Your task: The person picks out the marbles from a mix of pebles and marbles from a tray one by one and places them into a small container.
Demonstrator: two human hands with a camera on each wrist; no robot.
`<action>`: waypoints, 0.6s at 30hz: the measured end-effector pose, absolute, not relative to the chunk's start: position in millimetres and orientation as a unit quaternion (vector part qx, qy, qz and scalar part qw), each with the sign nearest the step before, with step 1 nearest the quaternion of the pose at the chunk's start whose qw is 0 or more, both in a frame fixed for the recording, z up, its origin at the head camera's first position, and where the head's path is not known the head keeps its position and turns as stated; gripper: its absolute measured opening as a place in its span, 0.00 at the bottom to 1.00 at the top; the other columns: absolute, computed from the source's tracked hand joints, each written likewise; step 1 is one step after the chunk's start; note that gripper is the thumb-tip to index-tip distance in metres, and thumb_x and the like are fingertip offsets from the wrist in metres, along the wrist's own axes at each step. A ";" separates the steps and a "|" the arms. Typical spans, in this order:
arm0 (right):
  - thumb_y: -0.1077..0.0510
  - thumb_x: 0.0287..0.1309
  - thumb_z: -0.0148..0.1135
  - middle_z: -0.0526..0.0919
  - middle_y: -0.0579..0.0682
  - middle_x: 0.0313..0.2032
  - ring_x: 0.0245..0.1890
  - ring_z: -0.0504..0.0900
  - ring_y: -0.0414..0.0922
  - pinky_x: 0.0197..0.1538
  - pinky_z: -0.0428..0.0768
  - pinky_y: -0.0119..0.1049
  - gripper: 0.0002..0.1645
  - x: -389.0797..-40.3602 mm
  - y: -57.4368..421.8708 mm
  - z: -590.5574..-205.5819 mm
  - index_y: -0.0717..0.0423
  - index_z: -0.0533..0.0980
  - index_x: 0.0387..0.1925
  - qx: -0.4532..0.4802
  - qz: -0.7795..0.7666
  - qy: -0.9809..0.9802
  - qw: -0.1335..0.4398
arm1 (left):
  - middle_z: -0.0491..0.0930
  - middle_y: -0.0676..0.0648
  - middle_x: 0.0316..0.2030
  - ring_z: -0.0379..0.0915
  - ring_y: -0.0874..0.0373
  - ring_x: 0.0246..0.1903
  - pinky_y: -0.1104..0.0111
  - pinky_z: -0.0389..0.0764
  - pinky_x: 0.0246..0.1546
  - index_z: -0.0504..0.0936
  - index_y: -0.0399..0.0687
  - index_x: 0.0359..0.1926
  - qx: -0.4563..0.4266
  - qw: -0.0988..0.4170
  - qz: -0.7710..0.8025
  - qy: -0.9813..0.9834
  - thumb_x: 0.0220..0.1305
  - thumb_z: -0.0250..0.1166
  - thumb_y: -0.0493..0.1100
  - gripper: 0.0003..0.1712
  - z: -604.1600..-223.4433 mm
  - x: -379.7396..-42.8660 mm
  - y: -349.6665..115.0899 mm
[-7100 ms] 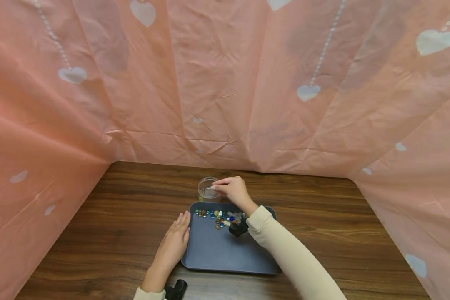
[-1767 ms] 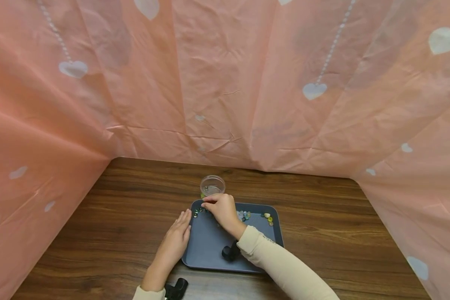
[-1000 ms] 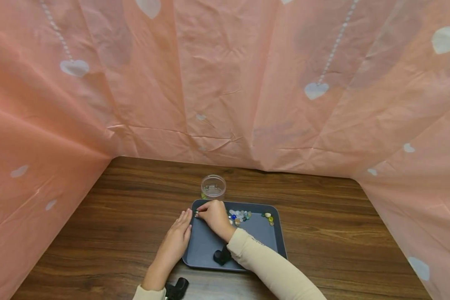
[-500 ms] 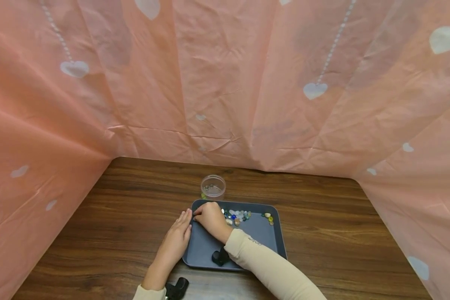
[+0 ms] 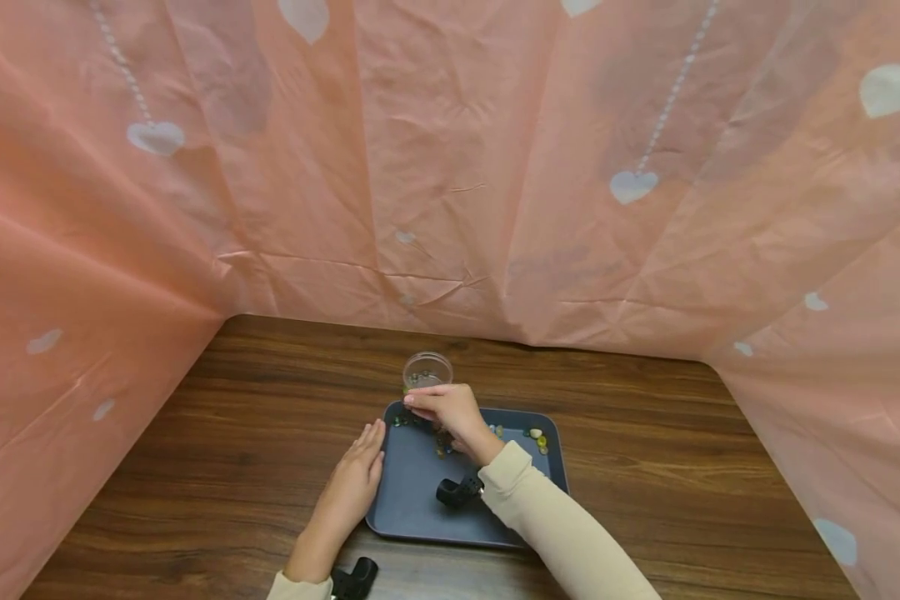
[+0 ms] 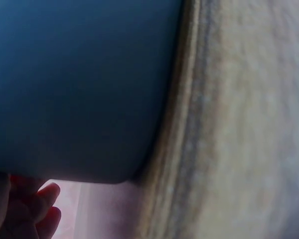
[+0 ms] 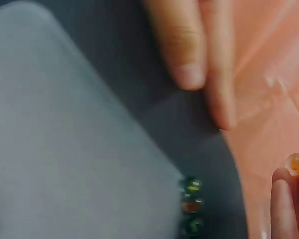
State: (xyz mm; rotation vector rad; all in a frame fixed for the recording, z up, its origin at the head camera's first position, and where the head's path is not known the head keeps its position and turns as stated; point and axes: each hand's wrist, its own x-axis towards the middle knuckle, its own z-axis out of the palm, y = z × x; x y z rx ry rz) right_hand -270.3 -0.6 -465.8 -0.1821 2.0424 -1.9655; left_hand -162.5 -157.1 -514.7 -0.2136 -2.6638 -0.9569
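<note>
The right hand (image 5: pixel 453 412) is pinching a clear-and-orange marble (image 7: pixel 293 164) in a narrow fingertip grip above the far edge of the dark tray (image 5: pixel 412 500), near the clear container (image 5: pixel 429 357). The left hand (image 5: pixel 350 475) is resting straight-fingered against the tray's left rim, gripping nothing.

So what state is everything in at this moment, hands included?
Tray: flat on the wooden table.
Marbles: several loose in the tray.
Clear tub: upright, uncovered, small pieces inside.
Left hand: fingers straight, resting along the tray's edge.
Right hand: pinching an orange-tinted marble.
Pink curtain: hanging, wrinkled.
</note>
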 end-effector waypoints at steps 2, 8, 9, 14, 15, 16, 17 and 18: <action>0.66 0.60 0.66 0.88 0.62 0.44 0.42 0.90 0.44 0.53 0.86 0.39 0.17 -274.4 2.0 -461.9 0.73 0.81 0.49 -0.036 -0.715 0.680 0.160 | 0.73 0.31 0.64 0.68 0.37 0.66 0.46 0.70 0.68 0.72 0.27 0.64 -0.075 0.154 -0.331 -0.928 0.68 0.58 0.31 0.25 -515.0 -162.7 -157.9; 0.71 0.61 0.62 0.88 0.59 0.44 0.39 0.89 0.41 0.50 0.86 0.33 0.19 -286.2 9.0 -452.5 0.76 0.77 0.53 0.008 -0.776 0.607 0.170 | 0.72 0.32 0.65 0.68 0.38 0.67 0.47 0.69 0.68 0.72 0.27 0.65 -0.069 0.149 -0.329 -0.930 0.69 0.58 0.32 0.25 -515.2 -163.4 -158.8; 0.71 0.62 0.61 0.88 0.60 0.44 0.38 0.89 0.40 0.50 0.86 0.32 0.19 -288.0 10.0 -451.0 0.77 0.76 0.54 0.012 -0.780 0.602 0.170 | 0.72 0.32 0.65 0.68 0.38 0.67 0.47 0.69 0.68 0.72 0.27 0.65 -0.068 0.147 -0.330 -0.930 0.69 0.58 0.32 0.25 -515.3 -163.4 -158.8; 0.72 0.61 0.61 0.87 0.62 0.46 0.35 0.88 0.38 0.50 0.86 0.33 0.19 -298.4 14.9 -446.6 0.77 0.76 0.54 0.025 -0.778 0.608 0.157 | 0.72 0.33 0.66 0.68 0.38 0.67 0.47 0.69 0.69 0.71 0.28 0.65 -0.064 0.141 -0.331 -0.931 0.69 0.58 0.32 0.25 -515.4 -163.4 -158.8; 0.72 0.61 0.62 0.88 0.60 0.45 0.34 0.88 0.37 0.51 0.86 0.36 0.18 -300.3 15.6 -446.0 0.76 0.78 0.52 0.022 -0.768 0.623 0.148 | 0.72 0.33 0.66 0.67 0.39 0.68 0.47 0.69 0.69 0.71 0.28 0.65 -0.063 0.141 -0.331 -0.931 0.69 0.58 0.32 0.25 -515.9 -163.7 -158.8; 0.70 0.60 0.64 0.89 0.60 0.43 0.33 0.88 0.37 0.51 0.86 0.38 0.17 -302.1 15.9 -445.2 0.75 0.80 0.51 0.013 -0.748 0.650 0.135 | 0.72 0.33 0.66 0.67 0.39 0.68 0.48 0.68 0.69 0.71 0.28 0.65 -0.061 0.140 -0.332 -0.931 0.69 0.58 0.33 0.25 -516.0 -163.7 -158.7; 0.69 0.59 0.66 0.89 0.61 0.42 0.33 0.89 0.38 0.52 0.86 0.40 0.16 -303.6 15.8 -443.9 0.74 0.81 0.48 0.004 -0.727 0.676 0.120 | 0.72 0.33 0.66 0.67 0.39 0.68 0.48 0.69 0.69 0.71 0.29 0.65 -0.061 0.140 -0.332 -0.931 0.69 0.58 0.33 0.25 -516.0 -163.8 -158.6; 0.66 0.58 0.68 0.90 0.59 0.39 0.32 0.88 0.37 0.50 0.87 0.38 0.15 -305.2 15.3 -442.8 0.71 0.83 0.45 -0.011 -0.691 0.716 0.096 | 0.71 0.33 0.66 0.67 0.39 0.68 0.48 0.68 0.69 0.71 0.29 0.65 -0.060 0.139 -0.333 -0.931 0.70 0.58 0.33 0.25 -516.2 -163.8 -158.7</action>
